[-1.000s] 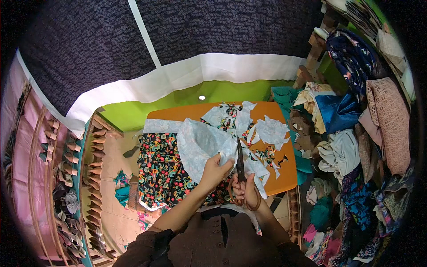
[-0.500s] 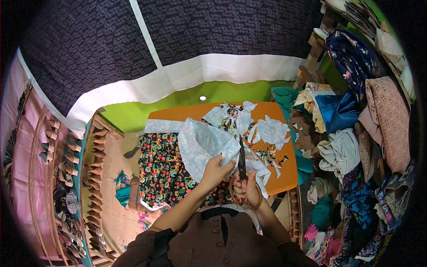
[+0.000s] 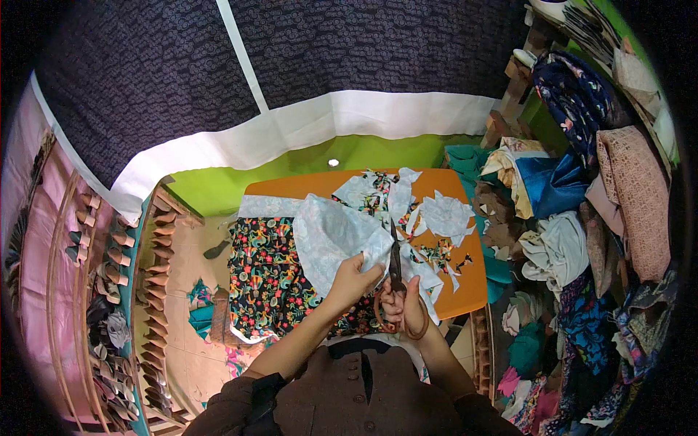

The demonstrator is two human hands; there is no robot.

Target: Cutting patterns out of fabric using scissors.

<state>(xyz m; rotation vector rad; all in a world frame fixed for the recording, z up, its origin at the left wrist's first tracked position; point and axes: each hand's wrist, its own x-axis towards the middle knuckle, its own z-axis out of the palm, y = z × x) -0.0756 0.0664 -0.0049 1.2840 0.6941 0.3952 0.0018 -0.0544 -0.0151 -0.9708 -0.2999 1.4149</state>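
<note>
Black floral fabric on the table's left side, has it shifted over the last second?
No: against the orange table, the black floral fabric shows no clear shift either way.

Forearms (image 3: 297, 337) angled inward — left hand (image 3: 354, 280) in a pinch, right hand (image 3: 405, 306) curled.

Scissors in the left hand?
No, the right hand holds the scissors, while the left hand pinches the pale cloth.

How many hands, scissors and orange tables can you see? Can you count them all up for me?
Hands: 2 (left hand, right hand)
Scissors: 1 pair
Orange table: 1
Total: 4
</note>
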